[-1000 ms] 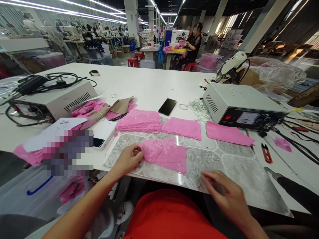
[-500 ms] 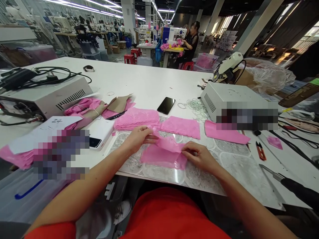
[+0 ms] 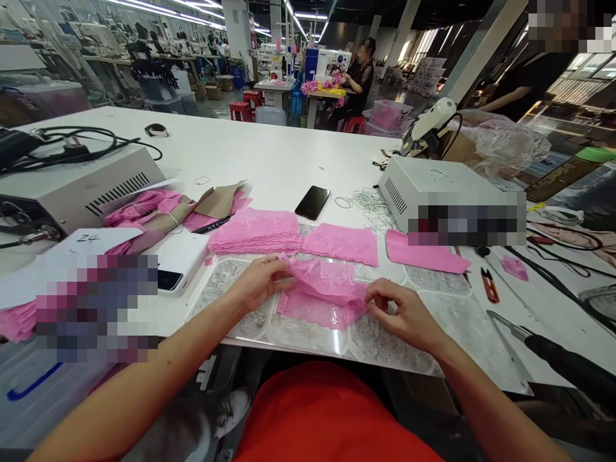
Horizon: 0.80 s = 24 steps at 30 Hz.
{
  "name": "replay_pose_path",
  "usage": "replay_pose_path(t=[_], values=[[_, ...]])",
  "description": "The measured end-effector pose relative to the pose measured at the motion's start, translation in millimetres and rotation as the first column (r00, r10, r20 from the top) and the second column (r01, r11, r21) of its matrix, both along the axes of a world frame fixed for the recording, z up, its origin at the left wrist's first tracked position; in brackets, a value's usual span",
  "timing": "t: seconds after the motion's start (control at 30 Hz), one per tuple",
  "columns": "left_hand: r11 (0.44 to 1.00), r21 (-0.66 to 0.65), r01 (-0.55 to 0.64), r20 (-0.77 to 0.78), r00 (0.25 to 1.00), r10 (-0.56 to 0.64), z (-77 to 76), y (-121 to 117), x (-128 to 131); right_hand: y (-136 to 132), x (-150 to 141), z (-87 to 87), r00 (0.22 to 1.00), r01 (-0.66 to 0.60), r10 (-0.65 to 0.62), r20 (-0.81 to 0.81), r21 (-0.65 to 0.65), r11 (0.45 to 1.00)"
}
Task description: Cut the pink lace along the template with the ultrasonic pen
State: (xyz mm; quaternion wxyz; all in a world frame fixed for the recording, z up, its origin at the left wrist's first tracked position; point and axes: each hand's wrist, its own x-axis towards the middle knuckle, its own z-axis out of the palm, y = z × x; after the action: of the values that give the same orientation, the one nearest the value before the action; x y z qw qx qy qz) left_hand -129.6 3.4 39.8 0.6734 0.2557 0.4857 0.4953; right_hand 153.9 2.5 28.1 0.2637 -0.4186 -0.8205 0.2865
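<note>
A sheer pink lace piece (image 3: 322, 282) is stretched between my two hands, partly folded over, above a marbled grey mat. My left hand (image 3: 262, 279) pinches its upper left corner. My right hand (image 3: 404, 311) has thumb and fingertips closed at its right edge. The lower layer of the lace rests on the mat (image 3: 443, 321). Just behind it lie a thick stack of pink lace pieces (image 3: 255, 231) and a lower pink lace stack (image 3: 339, 244). A plain pink fabric strip (image 3: 426, 251) sits farther right.
A black phone (image 3: 312, 202) lies behind the stacks, beside tangled pale elastic loops (image 3: 373, 205). Metal boxes (image 3: 433, 183) flank the work area. At right are orange thread snips (image 3: 489, 285) and a black-handled tool (image 3: 568, 362). A person (image 3: 529, 77) stands at the back right.
The lace's upper flap is spread wider, and its right edge has shifted slightly right with my right hand. The view has turned a little, and a person has appeared at the back right.
</note>
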Motion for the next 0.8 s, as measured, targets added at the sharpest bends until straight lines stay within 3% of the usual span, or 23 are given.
replay_pose_path(t=[0.1, 0.2, 0.33, 0.57, 0.67, 0.8], values=[[1.0, 0.003, -0.023, 0.049, 0.999, 0.023, 9.2, 8.2, 6.9, -6.2, -5.2, -2.4, 0.996, -0.072, 0.069, 0.051, 0.058, 0.996], [0.999, -0.003, -0.034, 0.094, 0.995, 0.034, 13.2, 14.5, 19.4, -7.9, -13.0, -12.1, 0.991, -0.077, 0.06, 0.117, 0.151, 0.986], [0.998, -0.015, -0.054, 0.138, 0.989, 0.056, 10.0, 15.1, 26.6, -12.9, -8.2, -18.3, 0.992, -0.099, 0.078, 0.095, 0.245, 0.964], [0.992, -0.04, -0.119, 0.173, 0.977, 0.124, 1.9, 5.9, 12.3, -29.1, 18.0, -14.5, 0.997, -0.083, 0.08, 0.019, 0.273, 0.959], [0.991, -0.038, -0.127, 0.188, 0.973, 0.132, 0.5, 4.7, 12.8, -21.3, 4.3, -20.5, 0.999, -0.043, 0.031, 0.039, 0.346, 0.937], [0.987, -0.032, -0.156, 0.195, 0.968, 0.159, -0.4, 4.8, 15.5, -5.7, -17.9, -24.8, 0.991, -0.074, 0.032, 0.127, 0.348, 0.934]])
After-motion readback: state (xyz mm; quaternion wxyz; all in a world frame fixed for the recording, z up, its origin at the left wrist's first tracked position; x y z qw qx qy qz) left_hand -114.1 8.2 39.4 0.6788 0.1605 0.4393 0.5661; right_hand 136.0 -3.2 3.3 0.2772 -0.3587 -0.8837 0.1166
